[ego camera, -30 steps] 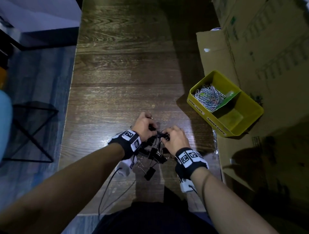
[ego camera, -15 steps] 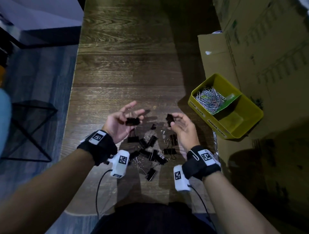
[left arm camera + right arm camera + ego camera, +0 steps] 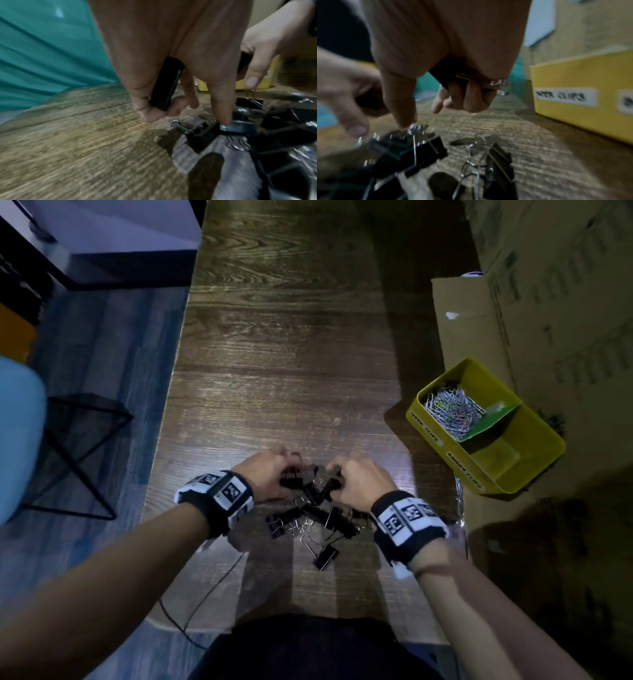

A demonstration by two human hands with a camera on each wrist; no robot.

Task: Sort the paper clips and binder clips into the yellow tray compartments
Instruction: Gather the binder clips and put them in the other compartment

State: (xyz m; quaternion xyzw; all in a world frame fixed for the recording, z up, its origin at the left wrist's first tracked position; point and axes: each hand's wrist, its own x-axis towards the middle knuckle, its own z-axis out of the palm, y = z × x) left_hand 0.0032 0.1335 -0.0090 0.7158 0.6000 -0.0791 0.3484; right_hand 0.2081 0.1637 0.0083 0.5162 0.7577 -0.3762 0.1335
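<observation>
Pinched inside the curled left hand (image 3: pixel 270 474): one black binder clip (image 3: pixel 164 83), with the outstretched finger (image 3: pixel 221 105) pressing down on another clip in the pile (image 3: pixel 318 515). Tucked under the curled fingers of the right hand (image 3: pixel 359 484): a second black clip (image 3: pixel 448 75), thumb reaching down to the heap. Both hands low over the scattered black binder clips near the front edge of the wooden table (image 3: pixel 274 354). Off toward the right edge, partly on cardboard (image 3: pixel 479 337): yellow tray (image 3: pixel 534 474), silver paper clips (image 3: pixel 452 409) heaped in the far compartment, near compartment labelled for binder clips, contents unclear.
</observation>
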